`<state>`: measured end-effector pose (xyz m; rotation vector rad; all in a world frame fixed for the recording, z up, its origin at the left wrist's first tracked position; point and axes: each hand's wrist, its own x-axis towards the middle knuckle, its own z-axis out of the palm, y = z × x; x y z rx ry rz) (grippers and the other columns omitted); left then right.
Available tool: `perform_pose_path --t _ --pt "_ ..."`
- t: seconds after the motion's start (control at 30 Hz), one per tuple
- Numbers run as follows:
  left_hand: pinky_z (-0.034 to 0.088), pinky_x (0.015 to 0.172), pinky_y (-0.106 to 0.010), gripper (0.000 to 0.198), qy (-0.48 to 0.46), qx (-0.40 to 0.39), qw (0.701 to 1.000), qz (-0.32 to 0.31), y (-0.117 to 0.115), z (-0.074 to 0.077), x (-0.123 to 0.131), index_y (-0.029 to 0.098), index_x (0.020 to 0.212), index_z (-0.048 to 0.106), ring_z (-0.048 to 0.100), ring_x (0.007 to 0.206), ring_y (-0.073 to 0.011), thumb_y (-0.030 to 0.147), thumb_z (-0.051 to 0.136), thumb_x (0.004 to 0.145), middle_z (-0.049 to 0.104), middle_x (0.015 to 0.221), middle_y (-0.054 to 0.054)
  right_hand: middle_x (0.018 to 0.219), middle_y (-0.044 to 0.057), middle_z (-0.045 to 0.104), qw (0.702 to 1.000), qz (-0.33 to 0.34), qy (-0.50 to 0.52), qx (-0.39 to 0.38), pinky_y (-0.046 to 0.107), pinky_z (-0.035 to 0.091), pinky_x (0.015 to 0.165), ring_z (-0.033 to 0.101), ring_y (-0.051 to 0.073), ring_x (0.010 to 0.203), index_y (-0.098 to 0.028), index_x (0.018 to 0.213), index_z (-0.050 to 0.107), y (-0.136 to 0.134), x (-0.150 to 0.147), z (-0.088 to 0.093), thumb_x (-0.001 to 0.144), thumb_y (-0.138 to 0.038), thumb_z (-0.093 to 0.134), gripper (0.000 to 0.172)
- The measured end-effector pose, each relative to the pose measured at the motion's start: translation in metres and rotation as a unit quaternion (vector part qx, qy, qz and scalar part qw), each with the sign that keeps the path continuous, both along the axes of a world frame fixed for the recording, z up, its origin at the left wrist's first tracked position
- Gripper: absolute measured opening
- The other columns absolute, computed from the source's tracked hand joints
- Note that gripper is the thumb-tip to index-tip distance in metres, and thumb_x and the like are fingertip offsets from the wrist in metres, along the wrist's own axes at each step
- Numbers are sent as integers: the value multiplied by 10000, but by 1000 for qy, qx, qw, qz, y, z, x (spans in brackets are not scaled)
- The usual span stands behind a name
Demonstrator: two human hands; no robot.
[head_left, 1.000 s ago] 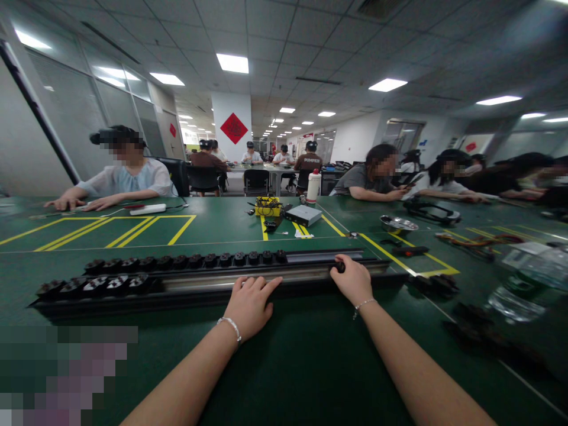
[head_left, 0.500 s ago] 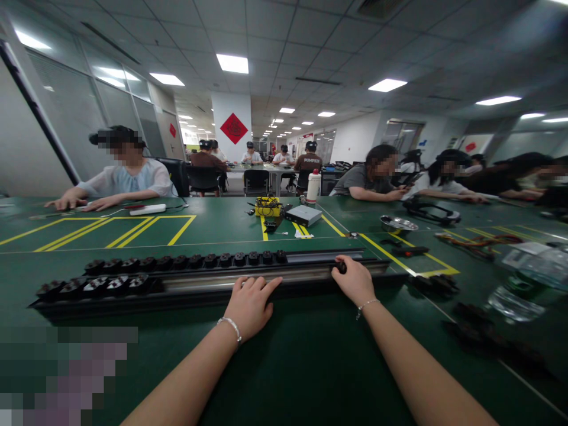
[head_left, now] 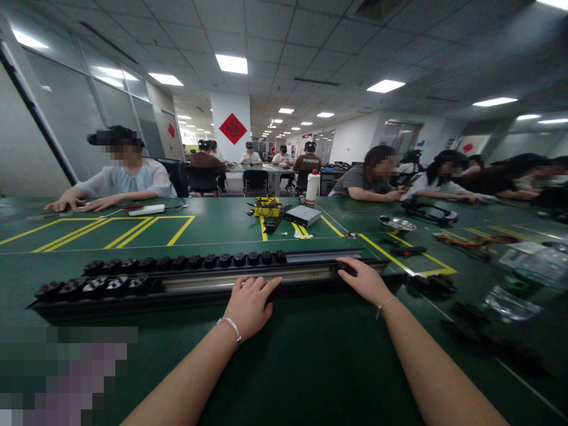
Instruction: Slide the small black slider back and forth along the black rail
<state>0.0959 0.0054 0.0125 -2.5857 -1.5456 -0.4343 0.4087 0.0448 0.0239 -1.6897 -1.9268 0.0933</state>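
Observation:
Two long black rails lie side by side on the green table. The front rail (head_left: 199, 284) has a silvery channel and several black socket modules (head_left: 94, 286) at its left end. The back rail (head_left: 319, 258) carries a longer row of black socket modules (head_left: 224, 260). My left hand (head_left: 252, 300) rests on the front rail near its middle, fingers stretched along it, holding nothing. My right hand (head_left: 366, 278) has its fingers round a small black socket module (head_left: 346, 268) near that rail's right end; the fingers partly hide it.
More black modules (head_left: 432, 285) lie to the right, near a clear plastic bottle (head_left: 526, 281). Farther back are a metal bowl (head_left: 397, 223), a grey box (head_left: 302, 215), a yellow bundle with black cables (head_left: 267, 206) and a white bottle (head_left: 312, 187). Several people sit around the tables.
My right hand has shifted slightly right, its wrist swinging outward, with the fingers still at the small black module. My left hand has stayed in place.

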Motion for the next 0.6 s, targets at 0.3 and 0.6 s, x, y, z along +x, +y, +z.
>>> perform_pose_path --t 0.3,0.6 --pt "236 971 -421 571 -5 5 1000 -1 0 -1 0 363 1313 335 489 1002 -205 269 484 770 559 1030 -12 1080 19 651 999 -24 -12 -20 342 458 875 604 225 991 -263 1075 611 -1 5 4 761 -382 491 356" --pt "234 973 -423 567 -7 -3 1000 -2 0 0 -1 359 1315 337 489 1000 -202 274 477 773 560 1037 -11 1019 21 672 999 -40 -4 -34 319 467 810 622 216 937 -261 1052 612 0 3 6 742 -359 503 343"
